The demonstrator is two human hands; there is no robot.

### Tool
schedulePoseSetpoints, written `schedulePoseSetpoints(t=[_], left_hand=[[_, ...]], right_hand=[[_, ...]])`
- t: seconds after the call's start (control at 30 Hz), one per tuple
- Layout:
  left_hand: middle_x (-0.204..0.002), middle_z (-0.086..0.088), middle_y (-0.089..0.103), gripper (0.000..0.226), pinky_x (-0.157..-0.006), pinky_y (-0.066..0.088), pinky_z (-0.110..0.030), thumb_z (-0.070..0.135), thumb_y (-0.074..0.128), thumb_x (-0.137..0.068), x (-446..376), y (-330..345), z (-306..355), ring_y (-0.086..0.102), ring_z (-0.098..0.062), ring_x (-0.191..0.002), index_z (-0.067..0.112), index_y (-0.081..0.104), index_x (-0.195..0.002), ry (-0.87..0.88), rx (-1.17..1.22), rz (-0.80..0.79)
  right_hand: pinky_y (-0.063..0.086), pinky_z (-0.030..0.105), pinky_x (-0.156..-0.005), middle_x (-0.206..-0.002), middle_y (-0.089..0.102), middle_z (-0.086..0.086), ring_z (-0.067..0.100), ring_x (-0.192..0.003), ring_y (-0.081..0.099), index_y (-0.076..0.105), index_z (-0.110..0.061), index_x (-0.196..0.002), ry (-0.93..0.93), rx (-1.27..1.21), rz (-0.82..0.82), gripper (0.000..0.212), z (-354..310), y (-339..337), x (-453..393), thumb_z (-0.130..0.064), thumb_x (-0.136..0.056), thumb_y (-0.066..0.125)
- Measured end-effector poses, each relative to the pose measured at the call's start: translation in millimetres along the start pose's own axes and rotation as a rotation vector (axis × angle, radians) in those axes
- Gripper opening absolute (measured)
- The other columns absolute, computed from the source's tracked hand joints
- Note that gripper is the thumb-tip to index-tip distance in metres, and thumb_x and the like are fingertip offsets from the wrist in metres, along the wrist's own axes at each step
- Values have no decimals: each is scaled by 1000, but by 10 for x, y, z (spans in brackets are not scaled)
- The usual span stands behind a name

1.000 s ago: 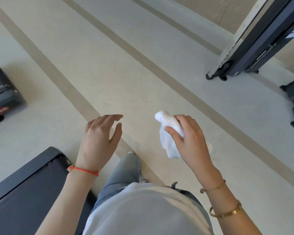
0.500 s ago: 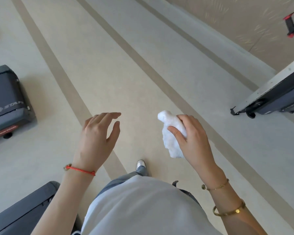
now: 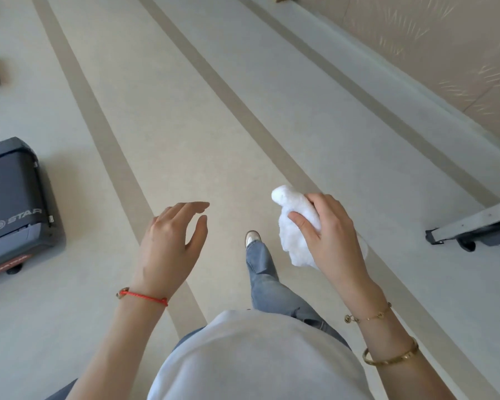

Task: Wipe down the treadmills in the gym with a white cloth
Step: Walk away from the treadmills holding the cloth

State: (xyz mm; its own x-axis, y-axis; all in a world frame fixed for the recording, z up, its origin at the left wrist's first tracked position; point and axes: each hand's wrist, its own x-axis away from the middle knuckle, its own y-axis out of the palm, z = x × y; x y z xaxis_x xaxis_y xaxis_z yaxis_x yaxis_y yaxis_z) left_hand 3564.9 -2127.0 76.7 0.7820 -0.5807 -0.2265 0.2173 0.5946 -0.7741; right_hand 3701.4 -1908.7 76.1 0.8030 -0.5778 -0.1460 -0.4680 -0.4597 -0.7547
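White cloth (image 3: 296,226) is bunching in the right hand (image 3: 328,235) — fingers curling round it — while the left hand (image 3: 171,243) is hovering wide, holding nothing, above the floor (image 3: 185,111).

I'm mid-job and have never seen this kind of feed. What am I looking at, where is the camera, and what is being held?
There is no machine here: a person wears one camera on the head, looking forward and down. The two bare arms are theirs. The right hand grips a bunched white cloth. The left hand is open and holds nothing. Below are their pale shirt, jeans and one shoe stepping on the striped floor. A dark treadmill end sits on the floor at the left; a grey machine's frame shows at the right edge. Nothing is being wiped now.
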Motion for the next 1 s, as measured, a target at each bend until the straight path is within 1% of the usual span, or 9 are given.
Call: schedulePoseSetpoints(t=[0.2, 0.27, 0.33, 0.37, 0.47, 0.57, 0.7, 0.87, 1.0], left_hand=[[-107, 2, 69, 21, -82, 53, -36, 13, 57, -96, -1332, 167, -241, 66, -20, -98, 13, 67, -114, -82, -9, 45], [-107, 3, 69, 21, -77, 49, -30, 14, 57, -96, -1796, 171, -316, 66, -17, -84, 15, 68, -114, -109, -15, 69], [-106, 3, 69, 21, -73, 45, -27, 15, 57, -95, -2228, 173, -394, 55, -7, -64, 15, 68, -114, -127, -26, 93], [-106, 3, 69, 21, -73, 45, -27, 15, 57, -95, -2437, 173, -435, 52, -5, -62, 15, 68, -114, -137, -29, 103], [-107, 3, 69, 21, -75, 47, -28, 16, 57, -96, -3023, 155, -567, 57, -14, -69, 15, 67, -114, -174, -42, 130], [-107, 3, 69, 21, -75, 43, -25, 16, 58, -96, -3565, 183, -744, 44, -3, -57, 16, 67, -114, -210, -48, 153], [-107, 5, 69, 21, -73, 41, -24, 17, 57, -96, -4302, 272, -1059, 41, 7, -53, 17, 67, -115, -236, -27, 169], [-108, 6, 69, 21, -71, 42, -27, 19, 56, -97, -5379, 339, -1569, 38, 5, -53, 19, 67, -115, -258, -18, 188], [-109, 5, 69, 22, -73, 38, -22, 19, 55, -97, -6388, 247, -1967, 41, 5, -56, 17, 67, -116, -233, -17, 180]], right_hand=[[45, 35, -74, -86, 57, -5, 17, -83, 51, 55, -17, -93, -63, -18, -23, 21, 81, 230, -1553, -38, -94, 54], [45, 34, -75, -87, 57, -6, 16, -84, 51, 55, -17, -94, -85, -26, -43, 20, 64, 298, -2101, -37, -94, 54], [44, 34, -76, -89, 57, -5, 15, -85, 51, 56, -17, -95, -111, -25, -67, 18, 36, 376, -2613, -36, -94, 54], [44, 34, -77, -89, 58, -4, 15, -86, 51, 56, -17, -95, -124, -18, -79, 18, 18, 418, -2858, -35, -95, 55], [44, 35, -78, -90, 58, -3, 17, -87, 51, 56, -16, -95, -155, -19, -112, 18, -66, 564, -3529, -34, -96, 54], [45, 38, -77, -88, 57, -3, 19, -86, 52, 56, -16, -94, -183, -8, -151, 18, -128, 743, -4126, -34, -96, 54], [46, 41, -78, -88, 57, -3, 19, -87, 52, 55, -18, -93, -196, -12, -179, 18, -161, 1045, -4914, -36, -96, 54], [45, 38, -80, -90, 57, -7, 15, -89, 51, 54, -22, -94, -205, -25, -179, 17, -242, 1492, -6052, -39, -96, 51], [43, 34, -78, -90, 57, -6, 15, -87, 50, 53, -21, -93, -204, -20, -145, 18, -427, 1785, -7068, -39, -96, 53]])
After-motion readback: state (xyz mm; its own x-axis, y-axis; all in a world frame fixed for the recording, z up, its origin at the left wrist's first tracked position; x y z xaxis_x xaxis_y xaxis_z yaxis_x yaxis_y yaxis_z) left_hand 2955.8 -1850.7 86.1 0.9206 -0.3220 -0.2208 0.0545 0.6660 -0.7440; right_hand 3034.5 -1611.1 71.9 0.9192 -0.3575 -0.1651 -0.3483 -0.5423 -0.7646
